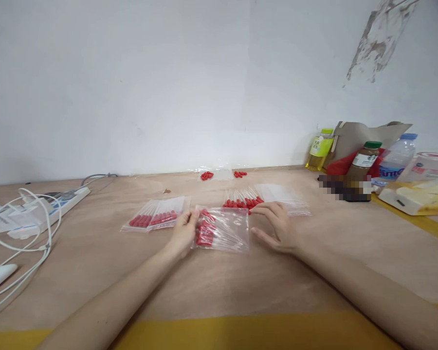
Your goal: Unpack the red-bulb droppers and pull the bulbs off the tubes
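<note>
My left hand [186,228] pinches the left edge of a clear plastic bag [224,231] that holds several white sticks with red tips. Just right of that bag, my right hand [275,228] has its fingers apart, its index fingertip near a red tip of the loose pile. Those loose red-tipped sticks [244,199] lie behind the bag. Left of my left hand are filled bags of red-tipped sticks [155,214], overlapping on the table. A stack of flat clear bags [282,197] lies behind my right hand.
Small red pieces [207,175] lie on plastic by the wall. A power strip [71,199] with tangled white cables [47,233] is at the left. Bottles [365,160], a grey bag [365,129] and a yellow-white package [419,197] stand at the right.
</note>
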Action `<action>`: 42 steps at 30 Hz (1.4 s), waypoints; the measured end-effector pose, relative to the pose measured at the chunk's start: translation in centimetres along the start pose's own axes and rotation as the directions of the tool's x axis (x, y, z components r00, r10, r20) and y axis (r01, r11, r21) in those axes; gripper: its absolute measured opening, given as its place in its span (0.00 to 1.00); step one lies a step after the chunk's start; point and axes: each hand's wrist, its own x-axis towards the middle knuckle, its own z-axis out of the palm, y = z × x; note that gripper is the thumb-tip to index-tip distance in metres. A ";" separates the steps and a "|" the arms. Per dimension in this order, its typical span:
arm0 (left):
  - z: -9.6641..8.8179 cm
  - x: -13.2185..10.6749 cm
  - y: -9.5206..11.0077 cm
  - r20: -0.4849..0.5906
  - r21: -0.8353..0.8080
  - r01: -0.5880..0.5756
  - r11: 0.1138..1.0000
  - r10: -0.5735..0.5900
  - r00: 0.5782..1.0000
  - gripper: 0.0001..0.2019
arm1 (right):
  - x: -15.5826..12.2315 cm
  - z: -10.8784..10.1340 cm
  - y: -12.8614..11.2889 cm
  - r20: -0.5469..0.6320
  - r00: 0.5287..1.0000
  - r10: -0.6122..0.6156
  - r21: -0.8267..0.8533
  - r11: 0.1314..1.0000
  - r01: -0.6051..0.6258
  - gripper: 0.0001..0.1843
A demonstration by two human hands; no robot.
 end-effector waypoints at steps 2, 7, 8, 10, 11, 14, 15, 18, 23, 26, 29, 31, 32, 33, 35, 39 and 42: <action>1.2 -0.7 -0.8 0.042 -0.069 0.110 0.991 -0.107 0.993 0.18 | 0.1 0.0 -0.8 0.081 0.997 -0.016 0.090 0.996 0.009 0.28; 2.4 -1.6 -1.3 0.151 -0.132 0.271 0.953 -0.251 0.956 0.12 | 0.1 0.8 -2.1 0.268 0.961 -0.067 0.164 0.986 0.023 0.40; 2.4 -1.6 -1.3 0.165 -0.135 0.294 0.946 -0.271 0.948 0.11 | 0.0 1.0 -2.2 0.314 0.946 -0.077 0.173 0.985 0.023 0.40; 2.3 -1.6 -1.1 0.207 -0.132 0.343 0.930 -0.312 0.927 0.11 | 0.0 1.3 -2.4 0.389 0.917 -0.087 0.193 0.981 0.011 0.40; 2.1 -1.6 -0.9 0.237 -0.122 0.356 0.927 -0.321 0.917 0.12 | -0.1 1.4 -2.4 0.417 0.905 -0.085 0.201 0.980 0.000 0.39; 1.3 -1.5 -0.2 0.351 -0.009 0.306 0.952 -0.284 0.892 0.14 | -0.1 1.5 -2.5 0.459 0.886 -0.067 0.210 0.977 -0.034 0.38; 0.9 -1.5 0.1 0.386 0.051 0.273 0.961 -0.271 0.882 0.15 | -0.2 1.4 -2.5 0.463 0.884 -0.062 0.211 0.977 -0.042 0.38; -0.4 -1.2 0.6 0.463 0.191 0.264 0.945 -0.324 0.825 0.17 | -0.3 1.3 -2.2 0.473 0.879 -0.058 0.215 0.975 -0.052 0.38; -1.7 -0.6 0.4 0.409 0.208 0.419 0.884 -0.468 0.783 0.16 | -0.6 1.3 -1.5 0.492 0.867 -0.076 0.231 0.972 -0.046 0.39; -1.5 -0.3 0.1 0.380 0.171 0.443 0.880 -0.474 0.794 0.17 | -0.3 1.1 -1.4 0.449 0.890 -0.081 0.236 0.971 -0.031 0.38; -0.8 -0.3 -0.1 0.387 0.161 0.413 0.896 -0.442 0.809 0.18 | 0.8 1.0 -2.0 0.326 0.942 -0.080 0.229 0.973 0.003 0.27; -0.2 -0.4 -0.3 0.397 0.169 0.372 0.913 -0.408 0.822 0.18 | 1.8 1.3 -2.6 0.241 0.965 -0.100 0.223 0.974 0.045 0.16; 0.1 -0.4 -0.3 0.398 0.172 0.350 0.921 -0.390 0.831 0.18 | 2.3 1.6 -2.9 0.214 0.969 -0.121 0.217 0.973 0.074 0.12; 0.3 -0.5 -0.3 0.400 0.174 0.331 0.928 -0.373 0.837 0.19 | 2.9 1.9 -3.1 0.197 0.969 -0.149 0.207 0.972 0.108 0.11; 0.7 -0.7 -0.2 0.411 0.176 0.300 0.937 -0.347 0.843 0.18 | 4.0 2.6 -3.4 0.204 0.952 -0.227 0.170 0.966 0.194 0.14; 0.8 -0.9 -0.1 0.422 0.186 0.281 0.942 -0.335 0.843 0.16 | 5.5 3.6 -3.2 0.318 0.856 -0.407 0.095 0.912 0.398 0.17; 0.6 -0.9 -0.3 0.418 0.193 0.277 0.941 -0.334 0.845 0.16 | 5.8 3.6 -2.9 0.348 0.808 -0.476 0.063 0.871 0.486 0.14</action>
